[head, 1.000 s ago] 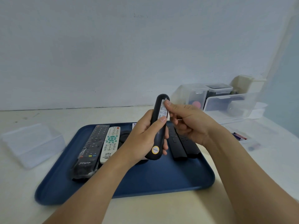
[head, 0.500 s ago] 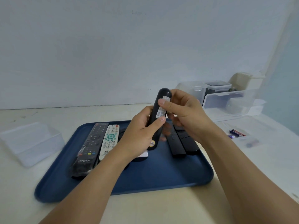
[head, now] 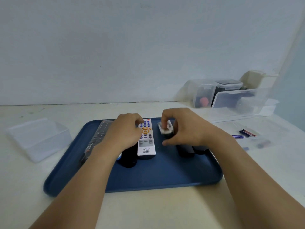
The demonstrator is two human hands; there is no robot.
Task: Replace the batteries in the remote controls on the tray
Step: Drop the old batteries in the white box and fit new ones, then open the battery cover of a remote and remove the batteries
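A blue tray point(head: 165, 177) holds several remotes. My left hand point(head: 125, 132) lies palm down, fingers curled, on a black remote point(head: 128, 158) whose near end shows under my wrist. Beside it lies a white remote point(head: 146, 142) with blue and orange buttons. My right hand point(head: 183, 129) pinches a small blurred black piece with a white label point(head: 165, 129) just above the tray. Two black remotes point(head: 186, 150) lie partly hidden under that hand. A wrapped black remote point(head: 99, 136) sits at the tray's left.
Loose batteries point(head: 247, 132) lie on the table right of the tray. Clear plastic boxes point(head: 237, 103) stand at the back right against the wall. A clear open container point(head: 38, 138) sits left of the tray.
Both hands have dropped from mid-air to the tray. The black remote now lies flat under my left hand. My right hand has come away holding the small labelled piece.
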